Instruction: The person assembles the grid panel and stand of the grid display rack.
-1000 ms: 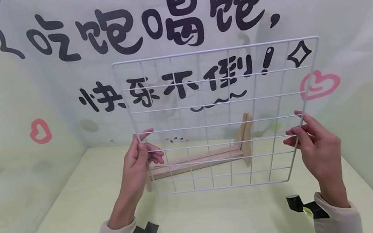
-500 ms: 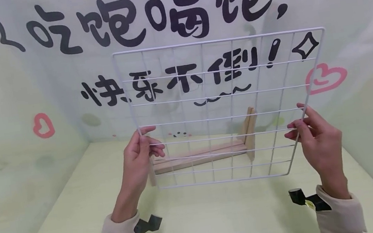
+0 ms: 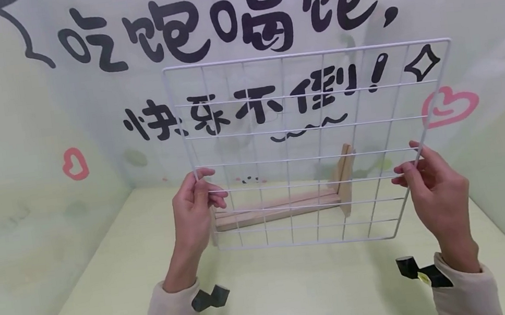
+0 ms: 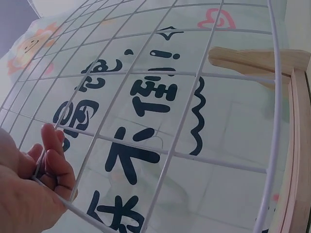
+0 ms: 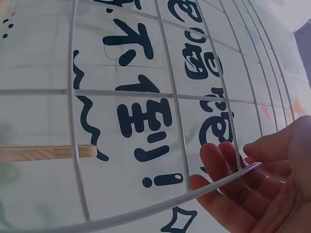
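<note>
A white wire grid panel [image 3: 286, 163] is held up in the air above the table, nearly upright and facing me. My left hand [image 3: 194, 206] pinches its left edge between thumb and fingers, below mid-height. On the opposite edge, my right hand [image 3: 438, 190] grips the frame wire the same way. The left wrist view shows the left fingers [image 4: 60, 167] curled round the rim wire. In the right wrist view, the thumb and fingers [image 5: 216, 189] close on the outer wire. Behind the panel a wooden stand [image 3: 282, 210] rests on the table, partly seen through the grid.
The pale yellow table [image 3: 289, 300] runs back to a printed backdrop [image 3: 40, 120] with black lettering and pink hearts, which also rises at both sides. A wooden upright [image 3: 347, 180] stands at the stand's right end. Black wrist mounts [image 3: 210, 298] project from both sleeves.
The panel and both hands appear shifted slightly up and to the right in the head view, and the backdrop and stand shift too. Both hands keep their hold on the panel.
</note>
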A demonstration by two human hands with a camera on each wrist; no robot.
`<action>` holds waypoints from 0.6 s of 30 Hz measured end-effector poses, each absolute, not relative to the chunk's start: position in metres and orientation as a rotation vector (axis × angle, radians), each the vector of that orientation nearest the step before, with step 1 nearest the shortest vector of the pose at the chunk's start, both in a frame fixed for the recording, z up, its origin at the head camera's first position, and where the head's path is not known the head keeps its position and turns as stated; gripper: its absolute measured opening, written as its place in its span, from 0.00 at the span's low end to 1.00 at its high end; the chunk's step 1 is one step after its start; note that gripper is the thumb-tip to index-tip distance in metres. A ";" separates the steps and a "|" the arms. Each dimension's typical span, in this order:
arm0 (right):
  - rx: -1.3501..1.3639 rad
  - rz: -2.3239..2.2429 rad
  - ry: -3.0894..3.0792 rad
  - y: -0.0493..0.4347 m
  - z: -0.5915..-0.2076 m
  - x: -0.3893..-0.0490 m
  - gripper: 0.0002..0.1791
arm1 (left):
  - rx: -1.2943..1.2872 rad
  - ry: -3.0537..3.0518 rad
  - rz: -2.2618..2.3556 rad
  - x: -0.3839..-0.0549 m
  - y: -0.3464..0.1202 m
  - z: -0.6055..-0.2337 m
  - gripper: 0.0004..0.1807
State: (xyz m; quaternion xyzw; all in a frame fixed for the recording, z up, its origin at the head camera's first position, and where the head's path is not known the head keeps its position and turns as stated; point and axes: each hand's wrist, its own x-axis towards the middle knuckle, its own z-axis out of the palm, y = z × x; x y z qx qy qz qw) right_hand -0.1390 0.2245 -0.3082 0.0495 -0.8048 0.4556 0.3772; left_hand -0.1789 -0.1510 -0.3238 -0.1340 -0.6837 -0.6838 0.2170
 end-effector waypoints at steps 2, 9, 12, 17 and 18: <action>0.132 1.123 -2.054 0.223 -0.309 -0.136 0.24 | -0.355 -1.900 -1.882 -0.177 -0.150 -0.323 0.12; 0.156 0.946 -2.030 0.221 -0.308 -0.135 0.26 | -0.343 -1.859 -1.920 -0.176 -0.147 -0.325 0.09; 0.169 0.891 -2.001 0.220 -0.307 -0.135 0.31 | -0.366 -1.849 -1.933 -0.178 -0.145 -0.327 0.08; 0.176 0.716 -1.881 0.204 -0.305 -0.131 0.33 | -0.365 -1.861 -1.913 -0.179 -0.141 -0.328 0.08; 0.180 0.677 -1.850 0.198 -0.304 -0.129 0.33 | -0.367 -1.868 -1.907 -0.179 -0.141 -0.327 0.09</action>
